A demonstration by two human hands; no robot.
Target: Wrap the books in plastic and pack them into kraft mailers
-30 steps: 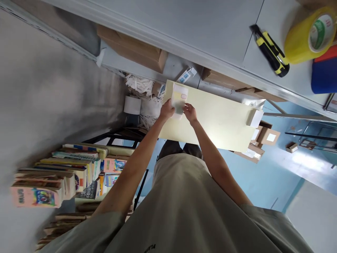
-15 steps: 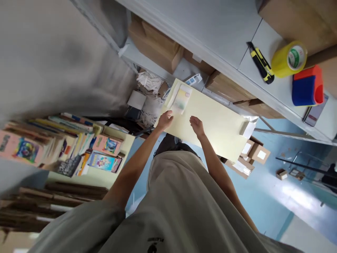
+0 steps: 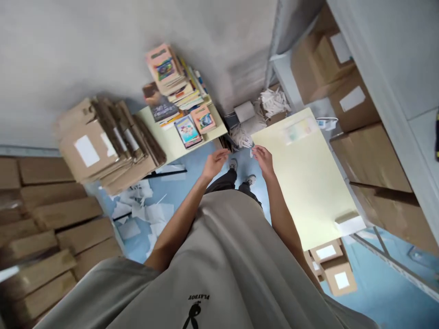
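My left hand (image 3: 216,163) is held in the air over the gap between two pale yellow tables, fingers stretched out and nothing in them. It is nearest to the left table (image 3: 173,145), which carries a stack of books (image 3: 164,68) and two thinner books in front, one with a blue cover (image 3: 188,131) and one with an orange cover (image 3: 206,119). My right hand (image 3: 263,160) hovers at the near left edge of the right table (image 3: 305,183), its fingers loosely bent and apart, holding nothing I can see. A blurred pale printed bag (image 3: 298,130) lies at that table's far end.
Flattened cartons (image 3: 99,146) are piled left of the books. Stacked boxes (image 3: 68,214) stand at far left, with paper sheets (image 3: 137,210) on the floor. Shredded paper (image 3: 274,101) fills a box at the back. A shelf with cartons (image 3: 370,155) runs along the right.
My view has swung left, bringing the book table and carton pile toward the middle. My hands have moved from in front of the right table to the gap between the tables.
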